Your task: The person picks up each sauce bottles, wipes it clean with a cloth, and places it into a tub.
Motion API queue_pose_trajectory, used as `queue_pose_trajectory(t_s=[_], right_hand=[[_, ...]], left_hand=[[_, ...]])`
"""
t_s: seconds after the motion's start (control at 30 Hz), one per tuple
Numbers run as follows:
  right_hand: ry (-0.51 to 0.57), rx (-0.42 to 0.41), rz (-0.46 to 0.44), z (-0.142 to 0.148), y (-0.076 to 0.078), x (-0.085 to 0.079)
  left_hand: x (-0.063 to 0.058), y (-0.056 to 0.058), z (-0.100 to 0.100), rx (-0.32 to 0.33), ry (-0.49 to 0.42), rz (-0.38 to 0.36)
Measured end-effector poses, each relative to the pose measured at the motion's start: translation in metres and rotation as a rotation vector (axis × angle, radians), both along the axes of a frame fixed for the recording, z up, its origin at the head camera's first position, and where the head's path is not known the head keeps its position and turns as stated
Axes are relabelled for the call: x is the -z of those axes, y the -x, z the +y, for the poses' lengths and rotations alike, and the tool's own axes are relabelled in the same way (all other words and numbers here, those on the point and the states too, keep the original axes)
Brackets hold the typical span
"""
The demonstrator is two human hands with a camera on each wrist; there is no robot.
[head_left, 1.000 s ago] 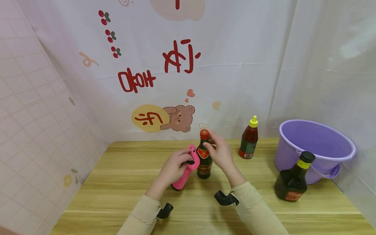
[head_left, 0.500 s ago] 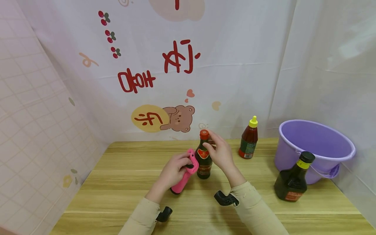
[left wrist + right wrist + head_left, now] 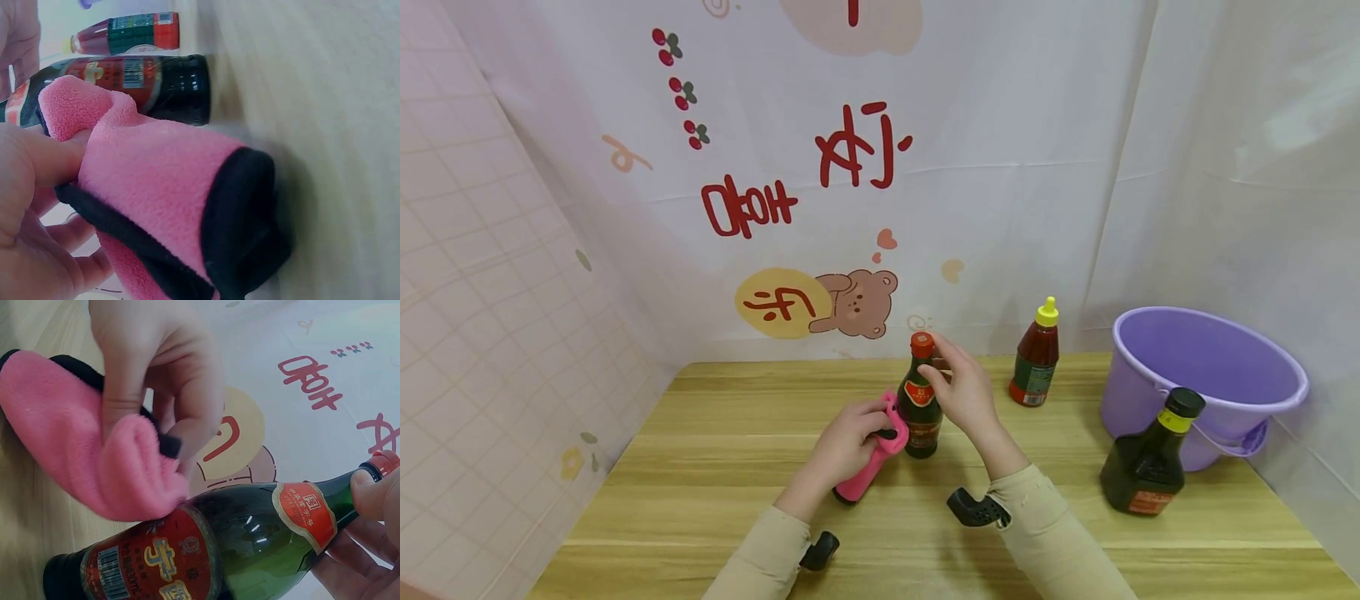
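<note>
My left hand [image 3: 848, 440] pinches a pink cloth with black edging [image 3: 867, 468], folded over between thumb and fingers. In the right wrist view the cloth's bunched end lies right against the label of a dark green glass sauce bottle [image 3: 250, 537]. That bottle [image 3: 921, 417] has a red cap and stands upright on the table. My right hand [image 3: 966, 392] holds it by the neck, just below the cap, with the thumb on the near side. In the left wrist view, the cloth's black-edged lower end [image 3: 244, 212] hangs close over the wood.
A red sauce bottle with a yellow nozzle [image 3: 1036, 358] stands behind to the right. Farther right are a purple bucket [image 3: 1131, 367] and, in front of it, a dark square-sided bottle [image 3: 1142, 467]. A printed white curtain [image 3: 1000, 208] closes off the back of the wooden table [image 3: 715, 467].
My left hand and the cloth first moved down along the sauce bottle and slightly left, then shifted only a little. My right hand and the bottle have stayed in place.
</note>
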State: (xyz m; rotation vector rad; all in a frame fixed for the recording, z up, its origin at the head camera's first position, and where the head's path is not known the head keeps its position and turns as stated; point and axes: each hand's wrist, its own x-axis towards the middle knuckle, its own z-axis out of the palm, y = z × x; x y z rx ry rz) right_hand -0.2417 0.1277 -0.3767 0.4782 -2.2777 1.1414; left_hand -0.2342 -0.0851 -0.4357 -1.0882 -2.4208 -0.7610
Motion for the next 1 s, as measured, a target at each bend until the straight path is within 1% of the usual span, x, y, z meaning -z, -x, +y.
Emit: queue_pose_trajectory(t_s=[0.13, 0.27, 0.63, 0.87, 1.0], right_hand=[[-0.003, 0.000, 0.001, 0.000, 0.000, 0.000], [-0.005, 0.001, 0.003, -0.001, 0.000, 0.000], [-0.006, 0.004, -0.001, 0.000, 0.001, 0.001], [-0.014, 0.008, 0.046, -0.001, 0.000, 0.000], [-0.017, 0.011, 0.054, 0.000, 0.001, 0.001]], left_hand=[[0.004, 0.000, 0.002, -0.024, 0.058, -0.029], [0.006, 0.000, 0.003, -0.034, 0.092, -0.053], [0.007, 0.002, 0.008, -0.030, 0.223, -0.042], [0.008, 0.005, 0.012, -0.021, 0.279, -0.035], [0.007, 0.006, 0.016, -0.034, 0.322, -0.062]])
